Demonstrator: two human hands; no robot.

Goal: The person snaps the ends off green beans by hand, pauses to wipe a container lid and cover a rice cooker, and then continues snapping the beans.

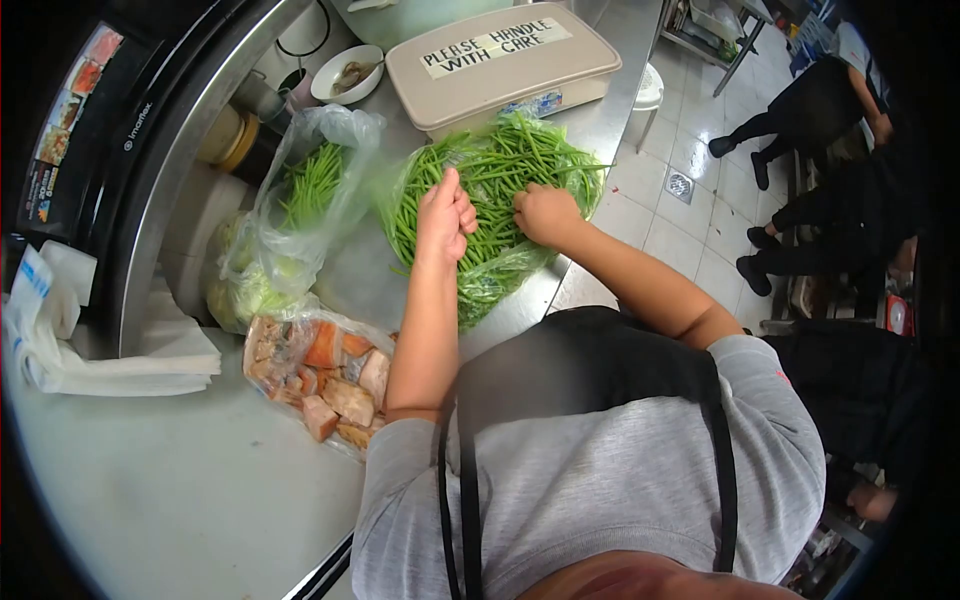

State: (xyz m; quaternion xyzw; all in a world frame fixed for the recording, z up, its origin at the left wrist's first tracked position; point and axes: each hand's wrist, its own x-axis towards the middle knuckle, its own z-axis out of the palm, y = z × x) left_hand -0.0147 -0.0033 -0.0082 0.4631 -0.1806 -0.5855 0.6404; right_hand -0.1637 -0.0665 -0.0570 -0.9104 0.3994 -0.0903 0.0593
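Observation:
A big heap of green beans [480,180] lies in an opened clear plastic bag [500,275] on the metal counter. Over the left part of the heap, my left hand [447,215] is closed with the thumb up; whatever may be inside the fingers is hidden. My right hand [548,213] reaches into the right side of the heap, its fingers curled down among the beans and closed on some of them. To the left stands a second clear bag [335,130] with more green beans [314,185] inside.
Behind the heap sits a lidded beige box [505,60] labelled "PLEASE HANDLE WITH CARE", beside a white bowl [347,75]. Bagged fish pieces [345,380] lie near my left forearm, with pale green vegetables [250,270] above. Other people [820,110] stand at right on the tiled floor.

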